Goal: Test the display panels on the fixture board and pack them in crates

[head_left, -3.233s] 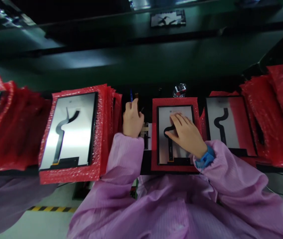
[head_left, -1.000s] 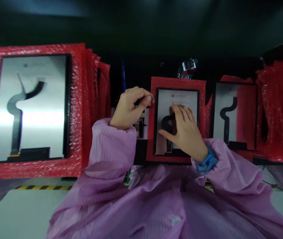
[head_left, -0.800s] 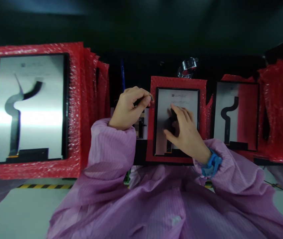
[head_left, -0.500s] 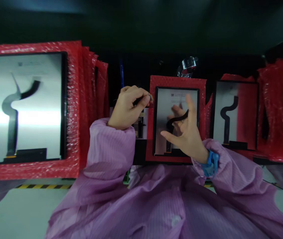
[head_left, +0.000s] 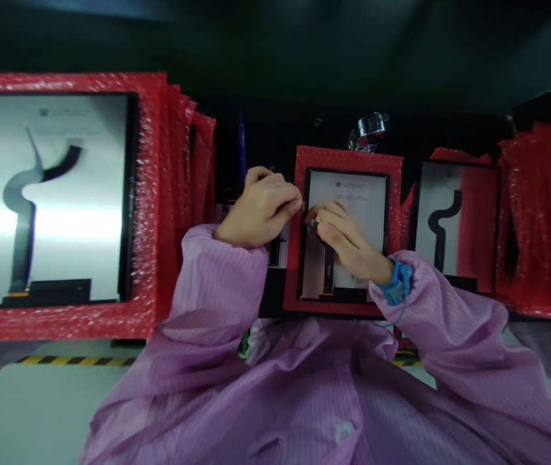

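Note:
In the middle, a display panel (head_left: 371, 203) lies face down on a red bubble-wrap sheet (head_left: 347, 158), its silver back showing. A black flex cable (head_left: 328, 268) rises from the panel's lower edge and disappears beneath my right hand (head_left: 345, 240). That hand is closed over the panel, thumb and fingers pinched at the cable's upper end, where a small light tip pokes out. At the panel's left edge, my left hand (head_left: 268, 208) is closed in a pinch too; a tiny orange-brown bit shows at its fingertips, too small to name.
At left, another panel (head_left: 76, 226) with a flex cable lies on stacked red bubble wrap (head_left: 156, 194). A third panel (head_left: 442, 239) lies at right beside more red bubble wrap (head_left: 537, 226). Behind the middle panel are a shiny metal object (head_left: 368, 131) and a blue stick (head_left: 241, 148).
My right hand has gone from spread fingers to a pinch and moved left over the panel, to the cable. My left hand has shifted slightly right and stays pinched.

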`<state>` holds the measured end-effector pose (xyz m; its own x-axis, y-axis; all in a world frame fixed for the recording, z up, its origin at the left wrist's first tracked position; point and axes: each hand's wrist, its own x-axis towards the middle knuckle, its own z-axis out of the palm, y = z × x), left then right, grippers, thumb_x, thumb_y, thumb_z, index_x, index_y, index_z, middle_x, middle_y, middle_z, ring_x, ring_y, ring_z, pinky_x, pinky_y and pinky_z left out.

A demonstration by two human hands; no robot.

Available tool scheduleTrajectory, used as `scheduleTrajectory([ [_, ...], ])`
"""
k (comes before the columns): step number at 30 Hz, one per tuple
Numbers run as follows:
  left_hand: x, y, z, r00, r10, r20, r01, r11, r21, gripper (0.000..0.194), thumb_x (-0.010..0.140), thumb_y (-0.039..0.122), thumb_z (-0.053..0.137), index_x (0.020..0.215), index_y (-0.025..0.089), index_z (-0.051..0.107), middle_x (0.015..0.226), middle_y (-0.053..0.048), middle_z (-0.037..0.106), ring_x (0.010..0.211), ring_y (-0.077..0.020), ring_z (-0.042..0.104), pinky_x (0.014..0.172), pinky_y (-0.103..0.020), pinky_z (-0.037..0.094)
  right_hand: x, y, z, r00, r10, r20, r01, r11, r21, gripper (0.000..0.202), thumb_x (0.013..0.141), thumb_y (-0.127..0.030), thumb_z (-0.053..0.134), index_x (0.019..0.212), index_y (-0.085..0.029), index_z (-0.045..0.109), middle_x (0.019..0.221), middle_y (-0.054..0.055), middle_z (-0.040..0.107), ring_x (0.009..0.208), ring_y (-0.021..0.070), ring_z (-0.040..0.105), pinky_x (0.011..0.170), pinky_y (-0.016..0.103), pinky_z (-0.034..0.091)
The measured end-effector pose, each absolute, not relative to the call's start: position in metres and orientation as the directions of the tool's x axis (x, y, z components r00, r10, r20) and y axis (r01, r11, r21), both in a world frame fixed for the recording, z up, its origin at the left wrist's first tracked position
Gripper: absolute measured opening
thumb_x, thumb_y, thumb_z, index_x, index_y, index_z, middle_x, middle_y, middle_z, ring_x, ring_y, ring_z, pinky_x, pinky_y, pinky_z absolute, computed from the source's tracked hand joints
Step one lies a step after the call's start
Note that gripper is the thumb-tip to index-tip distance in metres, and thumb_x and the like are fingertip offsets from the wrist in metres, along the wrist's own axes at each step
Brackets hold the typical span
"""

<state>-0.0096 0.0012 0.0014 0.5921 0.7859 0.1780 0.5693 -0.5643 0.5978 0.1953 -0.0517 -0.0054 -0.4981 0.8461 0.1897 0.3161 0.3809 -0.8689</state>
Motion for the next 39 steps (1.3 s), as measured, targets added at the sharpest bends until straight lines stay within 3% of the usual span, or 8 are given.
scheduleTrajectory([
  [7, -0.009, -0.001, -0.006, 0.64, 0.751, 0.163, 0.539, -0.59, 0.602, 0.02, 0.087, 0.022, 0.049, 0.072, 0.021, 0.062, 0.064, 0.0, 0.058, 0.073, -0.0209, 0.057, 0.098, -0.054, 0.035, 0.206, -0.048, -0.01, -0.583, 0.784, 0.214, 0.431, 0.522, -0.736, 0.035, 0.105, -0.041, 0.037, 0.08, -0.021, 0.051, 0.1, 0.007, 0.06, 0.101, 0.0215, 0.048, 0.097, 0.043, 0.039],
  [12, -0.008, -0.003, -0.004, 0.662, 0.739, 0.127, 0.533, -0.583, 0.614, 0.022, 0.088, 0.021, 0.049, 0.072, 0.022, 0.063, 0.065, 0.0, 0.059, 0.074, -0.0211, 0.059, 0.099, -0.055, 0.035, 0.203, -0.048, -0.016, -0.547, 0.805, 0.227, 0.522, 0.541, -0.66, 0.034, 0.106, -0.039, 0.035, 0.085, -0.02, 0.055, 0.102, 0.007, 0.06, 0.1, 0.0218, 0.048, 0.098, 0.043, 0.039],
  [39, -0.007, -0.006, -0.002, 0.676, 0.723, 0.146, 0.48, -0.581, 0.657, 0.022, 0.087, 0.024, 0.049, 0.069, 0.021, 0.061, 0.063, 0.001, 0.057, 0.071, -0.0196, 0.057, 0.099, -0.055, 0.033, 0.201, -0.046, -0.02, -0.531, 0.821, 0.21, 0.527, 0.514, -0.676, 0.032, 0.105, -0.037, 0.035, 0.084, -0.02, 0.053, 0.104, 0.009, 0.058, 0.101, 0.0225, 0.049, 0.095, 0.043, 0.04],
])
